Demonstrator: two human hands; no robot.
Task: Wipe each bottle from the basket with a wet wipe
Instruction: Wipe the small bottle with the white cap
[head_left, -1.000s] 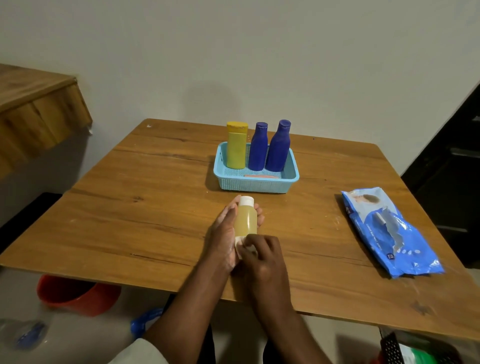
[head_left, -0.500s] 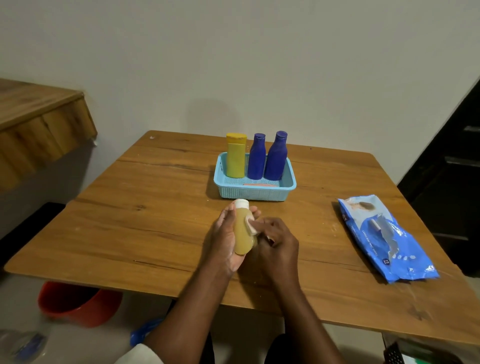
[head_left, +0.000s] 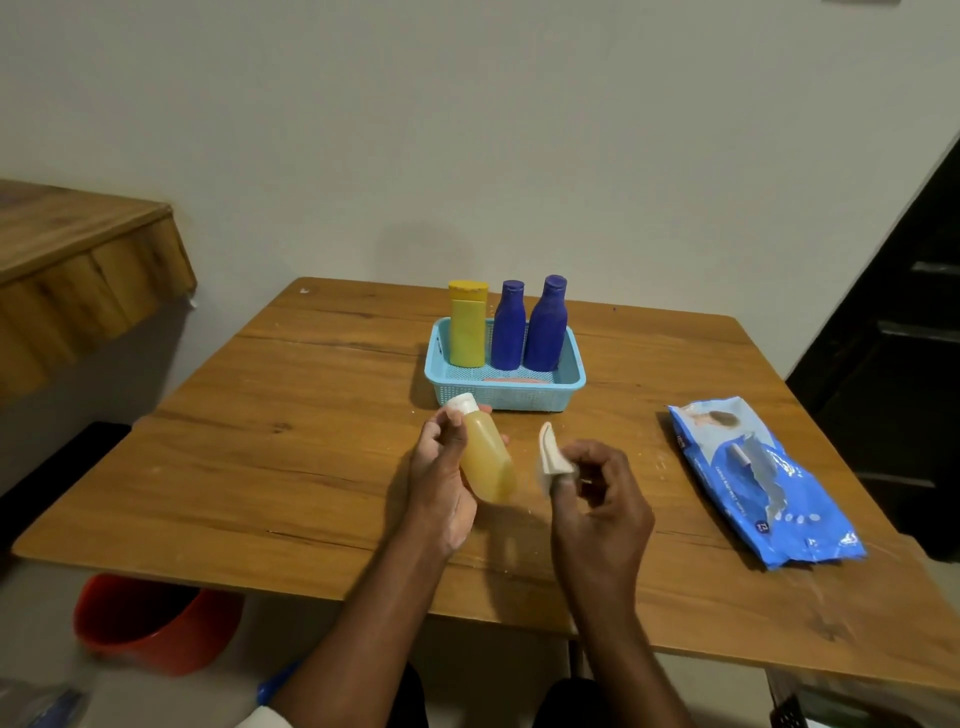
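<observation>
Head view — wipes pack (head_left: 762, 480) right of basket (head_left: 504, 392), bucket (head_left: 150, 623) underneath.

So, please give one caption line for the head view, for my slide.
Left hand holds an amber bottle; right hand pinches a wet wipe beside it.

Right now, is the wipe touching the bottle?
No, the wipe in the right hand sits apart from the amber bottle.

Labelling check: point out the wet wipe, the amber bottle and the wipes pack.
wet wipe (head_left: 550, 457), head view, on the folded white part above the fingers.
amber bottle (head_left: 485, 457), head view, mid-body.
wipes pack (head_left: 763, 483), head view, centre of the blue face.
</observation>
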